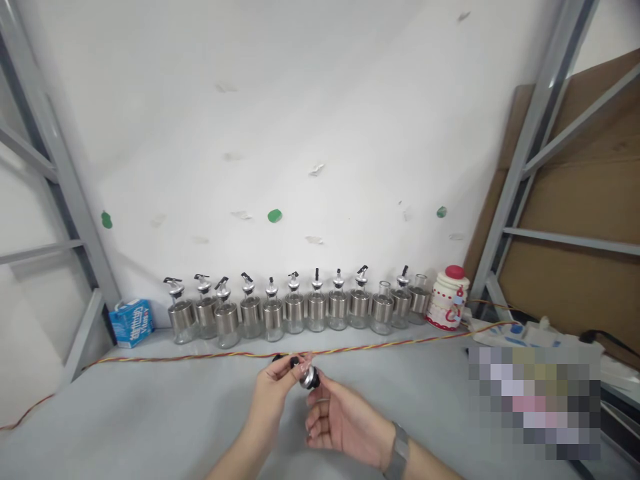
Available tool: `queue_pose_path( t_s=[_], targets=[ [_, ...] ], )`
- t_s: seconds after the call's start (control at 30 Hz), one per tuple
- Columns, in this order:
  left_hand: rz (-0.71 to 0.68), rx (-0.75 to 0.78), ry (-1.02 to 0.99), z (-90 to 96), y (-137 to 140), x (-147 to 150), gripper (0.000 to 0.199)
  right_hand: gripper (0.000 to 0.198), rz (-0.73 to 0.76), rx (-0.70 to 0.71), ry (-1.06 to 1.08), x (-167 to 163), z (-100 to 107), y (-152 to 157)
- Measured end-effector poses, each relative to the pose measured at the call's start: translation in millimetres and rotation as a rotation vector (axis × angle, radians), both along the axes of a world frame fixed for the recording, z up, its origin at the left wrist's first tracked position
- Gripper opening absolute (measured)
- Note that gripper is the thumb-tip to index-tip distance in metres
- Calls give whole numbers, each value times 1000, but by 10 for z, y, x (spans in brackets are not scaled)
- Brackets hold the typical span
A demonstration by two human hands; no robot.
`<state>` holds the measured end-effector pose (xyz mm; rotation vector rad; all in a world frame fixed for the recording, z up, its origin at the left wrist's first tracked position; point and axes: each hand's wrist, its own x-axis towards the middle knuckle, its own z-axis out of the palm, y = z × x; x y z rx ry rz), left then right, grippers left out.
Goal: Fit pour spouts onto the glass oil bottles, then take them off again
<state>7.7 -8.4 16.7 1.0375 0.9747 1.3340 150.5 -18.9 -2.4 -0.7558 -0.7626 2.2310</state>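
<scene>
Over the front part of the grey table, my two hands meet at a bottle pourer stopper [309,378] with a silver cap and black parts. My left hand [273,387] pinches its black spout end between thumb and fingers. On the other end, my right hand [345,420] grips the black base with thumb and index finger, its other fingers loosely curled below. Behind the hands stands a row of glass oil bottles [317,312] with steel bands, most topped with similar pourers. Two at the right, a front bottle [383,310] and a rear bottle [420,300], have bare necks.
A blue carton [131,324] stands left of the row, a white and red jar [449,298] right of it. Between bottles and hands, a twisted red-yellow cord [360,348] crosses the table [150,413]. Power strips [540,331] and a blurred-out patch [535,403] lie at right.
</scene>
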Motion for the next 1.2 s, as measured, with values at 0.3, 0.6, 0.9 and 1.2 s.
queue_pose_path(
  t_s=[0.3,0.6,0.9,1.2],
  targets=[
    [-160,-52,-162,-19,-48,80,17,42,-115,-54,12,-20,-86,83],
    [-78,-337,-368,-74,-21,27,20,35,-415,984,-824,-16,-34,45],
    [359,-216,-366,-62,347,-463,13,17,-350,1202,-1488,363,40,287],
    [237,-287,-308,-93,301,-346,10,31,-279,1083,-1562,419,-71,475]
  ],
)
